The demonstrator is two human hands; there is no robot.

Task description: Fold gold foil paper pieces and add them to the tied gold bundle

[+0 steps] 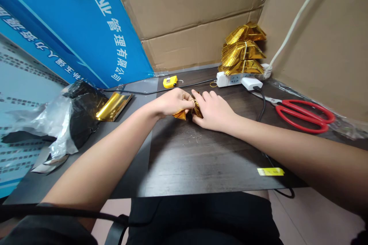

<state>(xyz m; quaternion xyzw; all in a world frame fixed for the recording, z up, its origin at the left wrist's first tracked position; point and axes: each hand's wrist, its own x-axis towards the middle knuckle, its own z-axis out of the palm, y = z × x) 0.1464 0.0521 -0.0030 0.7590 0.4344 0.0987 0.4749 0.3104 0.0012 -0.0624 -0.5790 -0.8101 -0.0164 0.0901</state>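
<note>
Near the middle of the dark table, my left hand (pixel 178 102) is closed with its fingers pinched on a piece of gold foil paper (pixel 180 115), whose orange-gold corner sticks out below. My right hand (pixel 214 110) is close beside it, fingers bent around a pleated gold foil bundle (pixel 197 109). The hands nearly meet, and most of the foil is hidden beneath the fingers. I cannot tell whether the two gold parts are one piece. Tiny scraps lie on the tabletop just in front of the hands.
Tied gold foil bundles (pixel 243 49) are stacked on a white power strip (pixel 230 79) at the back. Red-handled scissors (pixel 304 115) lie right. A yellow tape measure (pixel 170 81), gold foil sheets (pixel 114 106) and a black plastic bag (pixel 83 111) are farther left. Cardboard (pixel 184 11) walls the back.
</note>
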